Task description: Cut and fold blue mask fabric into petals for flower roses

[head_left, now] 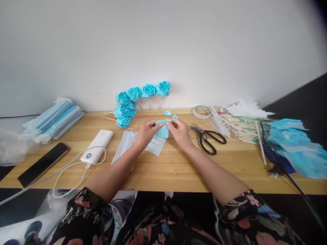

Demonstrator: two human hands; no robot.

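Note:
Between my two hands, over the middle of the table, is a small piece of light blue mask fabric (pixel 161 132). My left hand (pixel 148 133) pinches its upper left edge between thumb and fingers. Its upper right edge is pinched by my right hand (pixel 179 132). Below the piece lies a pale sheet of mask material (pixel 155 146) on the wood. A whitish face mask (pixel 123 144) with an ear loop rests left of my left hand, partly under my forearm. Two blue scraps (pixel 167 113) lie just beyond my fingers.
Several blue fabric flowers (pixel 148 90) on sticks lean at the wall. Scissors (pixel 208 137), a tape roll (pixel 201 111), sticks (pixel 247 129) and blue pieces (pixel 293 143) are to the right. Leftward are stacked masks (pixel 55 119), a phone (pixel 44 164) and a corded power bank (pixel 97 144).

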